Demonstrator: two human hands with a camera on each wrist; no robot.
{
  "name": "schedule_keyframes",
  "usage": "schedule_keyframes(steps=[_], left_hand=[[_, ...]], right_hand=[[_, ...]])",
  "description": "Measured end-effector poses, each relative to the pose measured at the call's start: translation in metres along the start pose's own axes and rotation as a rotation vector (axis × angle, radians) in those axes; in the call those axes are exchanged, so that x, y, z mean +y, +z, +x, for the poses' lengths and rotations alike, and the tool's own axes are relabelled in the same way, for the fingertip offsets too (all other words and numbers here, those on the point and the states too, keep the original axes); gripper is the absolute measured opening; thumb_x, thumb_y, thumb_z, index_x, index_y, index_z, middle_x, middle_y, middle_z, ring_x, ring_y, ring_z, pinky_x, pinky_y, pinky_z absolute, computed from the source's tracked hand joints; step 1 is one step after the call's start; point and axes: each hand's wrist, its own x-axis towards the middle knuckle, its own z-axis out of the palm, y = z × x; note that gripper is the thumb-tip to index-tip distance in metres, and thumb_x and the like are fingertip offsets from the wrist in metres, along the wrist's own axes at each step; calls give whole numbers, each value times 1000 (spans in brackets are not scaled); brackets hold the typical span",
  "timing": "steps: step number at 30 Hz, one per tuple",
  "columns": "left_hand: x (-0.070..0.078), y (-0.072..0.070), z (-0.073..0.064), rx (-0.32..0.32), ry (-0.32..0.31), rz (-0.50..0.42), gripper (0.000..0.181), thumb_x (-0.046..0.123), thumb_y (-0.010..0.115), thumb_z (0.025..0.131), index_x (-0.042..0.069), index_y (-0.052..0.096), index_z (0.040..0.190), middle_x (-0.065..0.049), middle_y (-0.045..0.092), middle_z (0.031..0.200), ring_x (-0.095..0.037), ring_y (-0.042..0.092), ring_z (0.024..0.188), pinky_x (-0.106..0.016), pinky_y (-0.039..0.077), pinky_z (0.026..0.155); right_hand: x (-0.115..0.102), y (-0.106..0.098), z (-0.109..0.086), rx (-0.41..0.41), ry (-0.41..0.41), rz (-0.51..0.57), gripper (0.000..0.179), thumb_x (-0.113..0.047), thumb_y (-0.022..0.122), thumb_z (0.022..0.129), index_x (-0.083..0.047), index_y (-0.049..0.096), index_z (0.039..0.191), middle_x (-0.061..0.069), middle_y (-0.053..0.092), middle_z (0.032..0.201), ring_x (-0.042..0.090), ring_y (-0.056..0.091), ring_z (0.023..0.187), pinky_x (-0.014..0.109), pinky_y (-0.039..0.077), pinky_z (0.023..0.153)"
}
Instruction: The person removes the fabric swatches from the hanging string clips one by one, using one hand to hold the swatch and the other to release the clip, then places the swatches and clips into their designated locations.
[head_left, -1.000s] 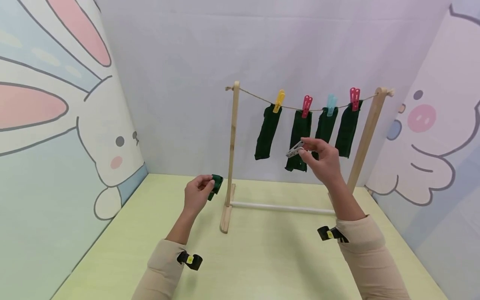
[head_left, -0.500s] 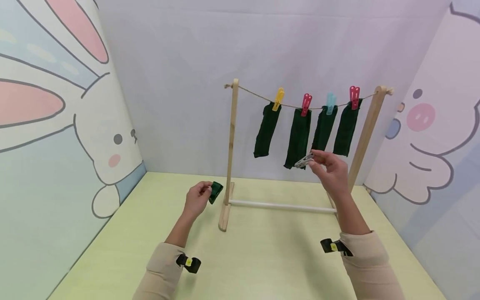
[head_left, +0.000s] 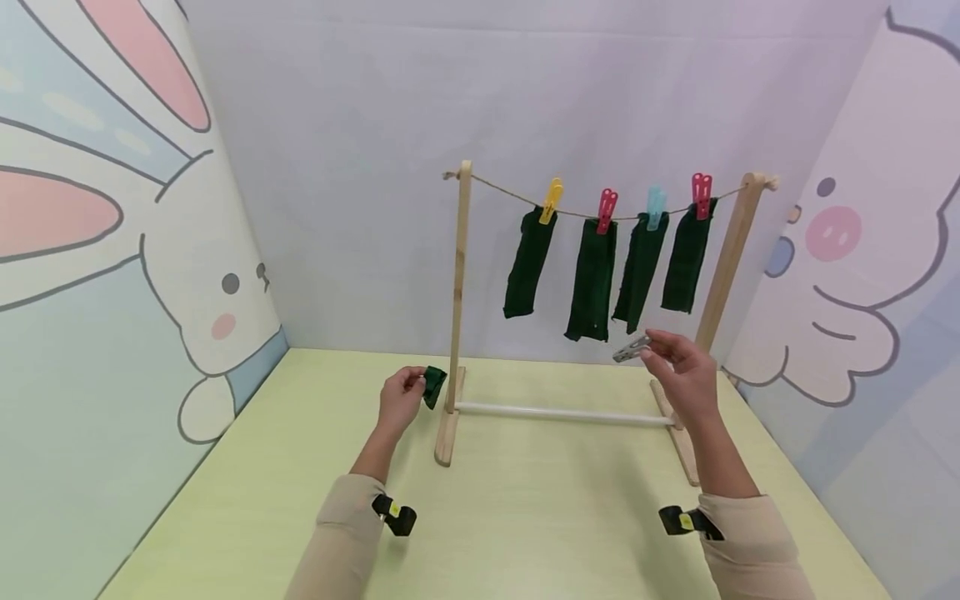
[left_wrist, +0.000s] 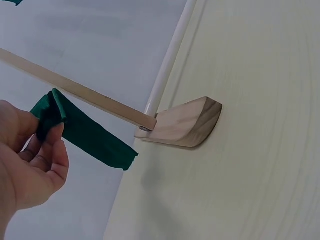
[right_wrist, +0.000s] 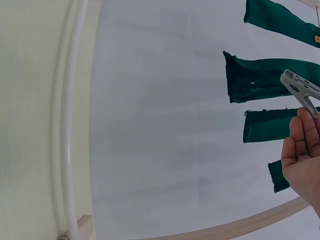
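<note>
Left of the rack, my left hand (head_left: 400, 402) pinches a dark green cloth strip (left_wrist: 97, 139) between thumb and fingers. The strip hangs down beside the left post, with its top bunched in the fingers. My right hand (head_left: 684, 375) holds a grey clothespin (head_left: 632, 349) by one end, below the hanging cloths, its other end pointing left. On the line (head_left: 510, 192) hang several matching green strips: the leftmost cloth (head_left: 528, 268) under a yellow clothespin (head_left: 552, 201), others under a red clothespin (head_left: 607, 212), a light blue clothespin (head_left: 656, 209) and another red clothespin (head_left: 701, 197).
The line is tied between a left wooden post (head_left: 460, 283) and a right wooden post (head_left: 729, 258). A white bar (head_left: 562, 413) joins their feet on the pale yellow table (head_left: 540, 517). A grey backdrop (head_left: 360, 208) and printed side walls surround the table.
My right hand has come down and to the right with the grey clothespin, away from in front of the hanging cloths. My left hand has sunk slightly, still pinching the cloth strip.
</note>
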Motion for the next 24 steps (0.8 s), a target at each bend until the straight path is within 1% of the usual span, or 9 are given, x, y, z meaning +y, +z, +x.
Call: schedule_keyframes(steps=[4,7,11,14,16,20,22,24], left_hand=[[-7,7,6,22,-21,-19,16,1,55,90,-1,65,102,-10,58,85,-21,51,76,-26,43,61],[-10,13,10,38,-31,-26,17,0,53,91,-1,65,103,-11,59,88,-21,51,80,-27,43,65],[-13,19,15,62,-44,-66,18,-1,51,92,-1,64,105,-13,60,95,-23,51,85,-30,44,71],[-15,21,16,73,-61,-81,19,-1,50,92,-2,63,106,-15,60,98,-25,52,89,-32,44,75],[-19,20,13,74,-94,-87,20,-1,49,93,-2,63,107,-15,59,99,-25,53,89,-31,46,73],[-25,18,3,102,-178,-125,20,-2,49,93,-3,62,107,-15,56,95,-24,54,84,-26,50,65],[-26,17,-3,121,-198,-149,20,-2,49,92,-5,62,107,-16,55,93,-25,54,81,-25,50,61],[-27,17,-8,130,-205,-166,19,-3,49,91,-6,61,106,-17,54,91,-24,54,79,-24,51,60]], right_hand=[[10,-7,-7,21,62,6,27,8,61,86,16,57,111,-4,64,91,8,58,81,14,47,73],[16,-11,-13,42,124,8,28,4,62,86,16,56,111,-7,64,88,7,58,79,13,47,70],[23,-12,-22,83,199,64,29,1,63,86,14,57,112,-6,64,85,7,58,76,13,48,68],[27,-12,-29,101,234,92,28,0,64,86,12,58,111,-5,64,85,7,58,75,13,47,68],[30,-12,-34,107,252,93,28,1,64,86,13,58,111,-5,64,83,6,58,74,13,47,66],[36,-16,-46,123,279,115,28,4,63,85,15,56,110,-7,65,82,4,59,73,12,47,65],[39,-20,-52,134,291,138,27,5,63,85,15,57,110,-7,65,82,4,59,74,12,47,65],[41,-24,-57,145,310,143,23,4,63,85,8,61,108,-7,65,83,3,59,76,13,47,65]])
